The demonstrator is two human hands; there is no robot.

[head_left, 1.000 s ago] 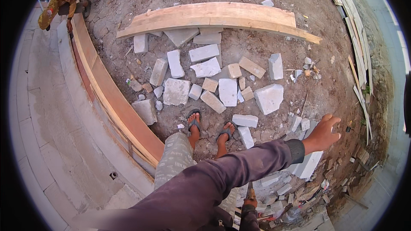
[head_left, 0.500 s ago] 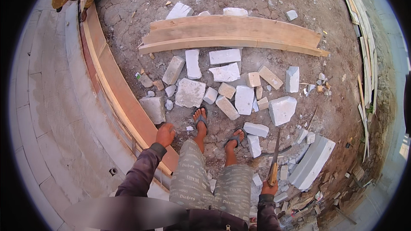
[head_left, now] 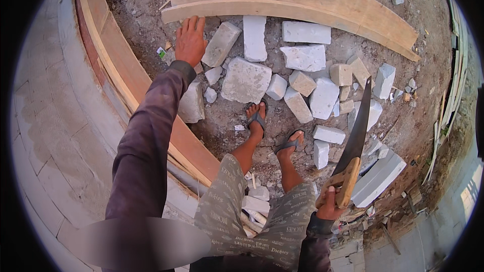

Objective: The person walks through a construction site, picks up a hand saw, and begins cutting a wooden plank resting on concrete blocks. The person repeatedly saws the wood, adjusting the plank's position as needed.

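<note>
My right hand (head_left: 330, 205) is closed around the wooden handle of a handsaw (head_left: 356, 133), whose dark blade points up and away over the rubble at the right. Reaching forward, my left hand (head_left: 190, 44) is open with its fingers stretched out, palm down. Its fingertips come up to the near edge of a long wooden formwork board (head_left: 297, 11) near its left end; whether they touch it I cannot tell. A greyish block (head_left: 222, 44) lies just right of that hand. White and tan blocks are scattered between the board and my sandalled feet.
A curved wooden form (head_left: 123, 53) runs along the concrete edge at the left, with paving beyond it. A broad flat block (head_left: 246, 80) lies before my left foot. A long white block (head_left: 379, 177) rests beside the saw. Thin wooden strips (head_left: 448, 95) line the right side.
My left hand has moved forward from beside the curved form to the board's edge, its fingers now extended. The saw has come forward and right. The view has shifted, leaving the co-worker mostly out of frame.
</note>
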